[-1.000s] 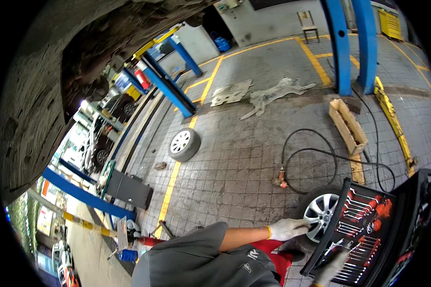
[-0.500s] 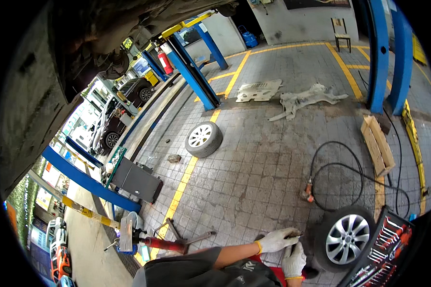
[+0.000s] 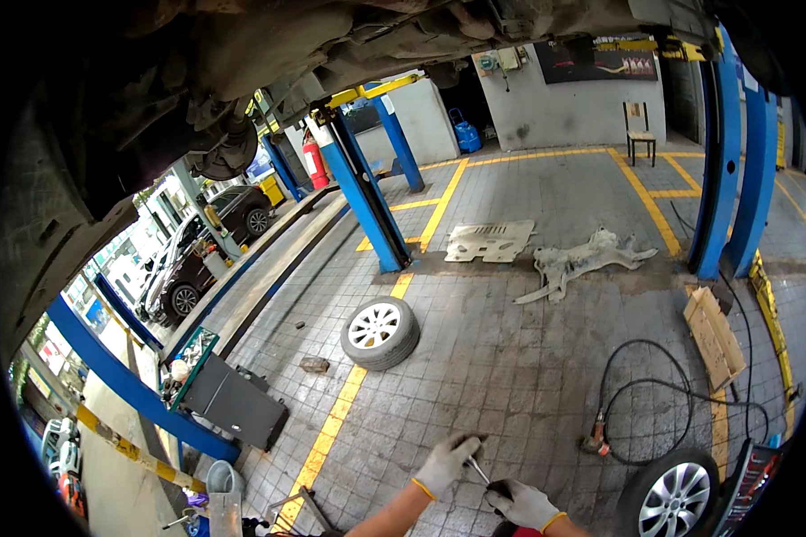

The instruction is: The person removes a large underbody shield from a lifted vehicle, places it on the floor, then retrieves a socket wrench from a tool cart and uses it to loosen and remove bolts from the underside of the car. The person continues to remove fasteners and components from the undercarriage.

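Observation:
My left hand [image 3: 446,465], in a pale work glove with a yellow cuff, is closed around the upper end of a slim shiny metal hand tool [image 3: 479,470]. The tool's exact kind cannot be made out. At its lower end is my right hand [image 3: 527,506], gloved alike with dark stains, its fingers curled around it. Both hands are low in the view, above the tiled floor. To their right lies a wheel with a silver multi-spoke rim [image 3: 676,501], partly cut off by the lower edge.
A raised car's underside [image 3: 331,54] hangs overhead between blue lift posts [image 3: 363,192]. On the floor lie another wheel [image 3: 381,336], pale metal parts [image 3: 587,259], an orange-and-dark air tool [image 3: 595,440] with a looping hose, a wooden box [image 3: 714,336] and a tool case [image 3: 750,488]. A grey cabinet [image 3: 235,403] stands left.
The view has tilted upward, so floor objects sit lower. My hands, close together near the wheel before, are now farther left of it, with the metal tool showing between them.

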`<action>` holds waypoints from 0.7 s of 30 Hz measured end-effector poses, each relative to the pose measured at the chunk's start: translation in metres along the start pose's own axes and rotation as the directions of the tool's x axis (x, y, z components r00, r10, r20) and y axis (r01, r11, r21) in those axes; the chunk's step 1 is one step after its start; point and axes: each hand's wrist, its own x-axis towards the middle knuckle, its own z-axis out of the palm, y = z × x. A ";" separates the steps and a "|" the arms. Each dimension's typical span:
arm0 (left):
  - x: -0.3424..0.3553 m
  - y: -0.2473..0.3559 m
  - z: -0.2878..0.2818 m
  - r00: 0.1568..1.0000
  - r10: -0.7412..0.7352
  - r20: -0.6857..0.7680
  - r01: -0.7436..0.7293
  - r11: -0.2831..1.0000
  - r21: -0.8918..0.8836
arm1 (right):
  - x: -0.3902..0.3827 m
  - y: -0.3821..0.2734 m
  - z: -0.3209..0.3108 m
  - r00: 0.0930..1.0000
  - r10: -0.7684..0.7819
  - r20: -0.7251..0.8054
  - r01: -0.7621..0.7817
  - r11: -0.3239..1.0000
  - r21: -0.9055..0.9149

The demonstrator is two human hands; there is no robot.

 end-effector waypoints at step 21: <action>0.164 0.524 -0.106 0.083 0.992 -0.093 -0.994 0.089 0.067 | 0.162 -0.460 -0.315 -0.098 -0.718 -0.690 0.526 0.551 -0.648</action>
